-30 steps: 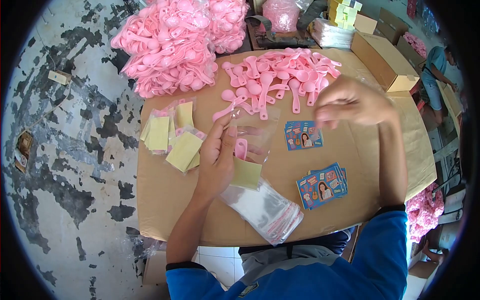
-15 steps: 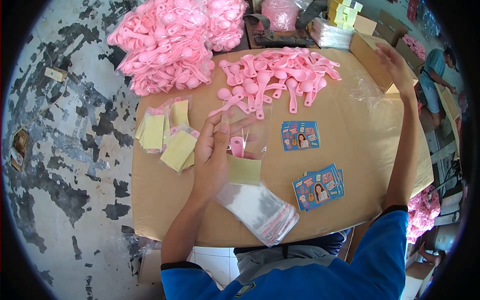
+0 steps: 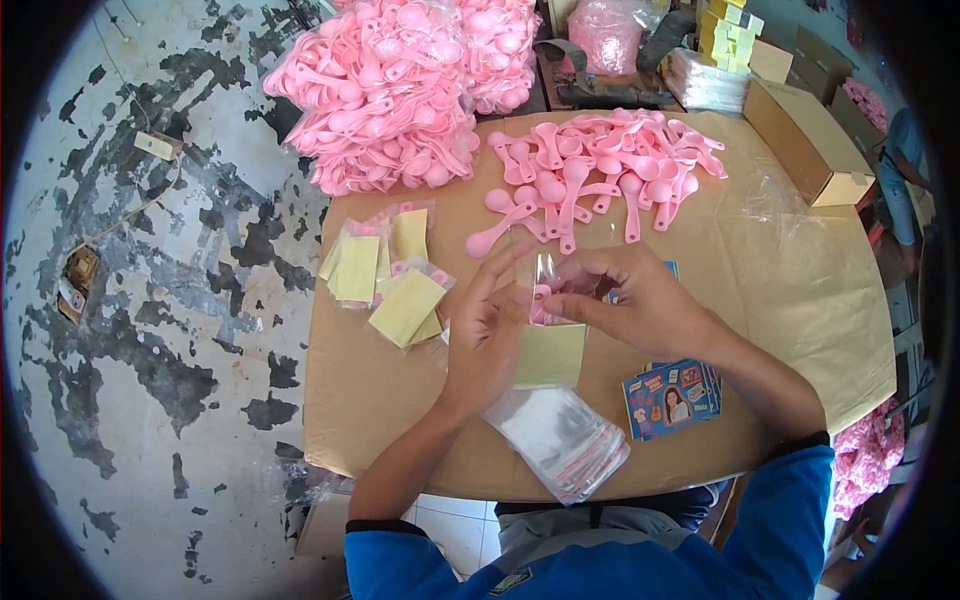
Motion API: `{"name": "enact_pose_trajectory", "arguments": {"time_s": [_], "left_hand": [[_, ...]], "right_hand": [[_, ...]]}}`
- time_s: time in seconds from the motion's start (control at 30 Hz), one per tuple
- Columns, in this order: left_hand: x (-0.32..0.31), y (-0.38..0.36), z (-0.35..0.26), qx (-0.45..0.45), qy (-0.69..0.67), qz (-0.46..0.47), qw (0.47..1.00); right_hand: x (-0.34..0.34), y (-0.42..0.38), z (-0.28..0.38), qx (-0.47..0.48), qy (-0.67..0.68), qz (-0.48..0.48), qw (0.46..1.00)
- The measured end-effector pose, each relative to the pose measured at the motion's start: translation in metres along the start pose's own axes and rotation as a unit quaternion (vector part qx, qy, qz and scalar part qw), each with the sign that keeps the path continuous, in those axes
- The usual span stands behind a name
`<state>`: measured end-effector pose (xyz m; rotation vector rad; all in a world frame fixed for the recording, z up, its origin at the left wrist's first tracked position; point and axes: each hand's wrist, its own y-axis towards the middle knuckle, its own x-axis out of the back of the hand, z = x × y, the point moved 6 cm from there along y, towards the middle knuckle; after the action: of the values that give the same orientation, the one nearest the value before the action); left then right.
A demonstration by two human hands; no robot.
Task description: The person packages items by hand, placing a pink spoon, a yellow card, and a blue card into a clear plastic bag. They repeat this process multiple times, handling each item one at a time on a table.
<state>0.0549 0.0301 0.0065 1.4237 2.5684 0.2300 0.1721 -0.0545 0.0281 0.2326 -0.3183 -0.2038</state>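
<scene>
My left hand [image 3: 490,330] is closed on the left side of a clear plastic bag [image 3: 545,268] held above the table. Inside the bag are a card [image 3: 550,355], its plain yellowish back showing, and a pink measuring spoon [image 3: 541,308] with only its handle end visible. At the bag's upper part, my right hand [image 3: 630,295] pinches the plastic with thumb and fingers, close to the spoon handle. Below lies a stack of clear bags [image 3: 560,435]. Blue printed cards [image 3: 672,398] sit right of it; another card stack is mostly hidden behind my right hand.
Loose pink spoons [image 3: 600,165] are heaped at the table's far side. Filled bags with yellowish cards [image 3: 408,303] lie on the left. Large bags of spoons [image 3: 390,100] stand at the far left, a cardboard box [image 3: 805,140] at the far right. Another person [image 3: 903,170] is beyond it.
My right hand has come down from beside the cardboard box to the bag and now pinches its upper part. My left hand still holds the bag. The whole view has shifted slightly.
</scene>
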Motion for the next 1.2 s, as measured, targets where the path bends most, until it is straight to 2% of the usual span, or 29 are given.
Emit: {"name": "enact_pose_trajectory", "arguments": {"time_s": [0.17,0.3,0.37,0.47,0.6,0.7,0.8,0.9,0.93,1.0,1.2], "left_hand": [[-0.001,0.004,0.009,0.051,-0.083,-0.007,0.995],[-0.001,0.007,0.01,0.076,-0.168,-0.023,0.983],[0.006,0.006,0.018,0.094,-0.092,-0.01,0.991],[0.009,0.006,0.022,0.081,-0.042,-0.008,0.996],[0.006,0.009,0.015,0.095,-0.089,0.002,0.991],[0.01,0.011,0.004,0.071,0.03,0.045,0.996],[0.013,0.011,0.007,0.09,0.006,0.039,0.995],[0.006,0.011,0.002,0.033,0.027,0.099,0.994],[0.003,0.01,0.004,0.045,0.016,0.101,0.994],[-0.001,0.009,0.009,0.068,-0.004,0.102,0.993],[0.002,0.011,0.008,0.033,-0.017,0.061,0.997]], "right_hand": [[0.006,0.0,-0.003,-0.004,0.052,-0.062,0.997],[0.006,0.002,-0.004,0.016,0.012,-0.043,0.999],[0.005,0.004,-0.003,0.049,-0.01,-0.005,0.999],[0.006,0.004,-0.005,-0.003,0.066,0.03,0.997],[0.019,0.005,-0.008,-0.017,0.084,-0.016,0.996],[0.024,0.005,-0.013,-0.024,0.059,-0.038,0.997],[0.027,0.005,-0.015,-0.04,0.05,-0.065,0.996],[0.03,0.005,-0.017,-0.033,0.076,-0.078,0.994],[0.03,0.005,-0.017,-0.039,0.071,-0.076,0.994],[0.033,0.005,-0.016,-0.04,0.061,-0.072,0.995],[0.034,0.006,-0.014,-0.003,0.046,-0.045,0.998]]}}
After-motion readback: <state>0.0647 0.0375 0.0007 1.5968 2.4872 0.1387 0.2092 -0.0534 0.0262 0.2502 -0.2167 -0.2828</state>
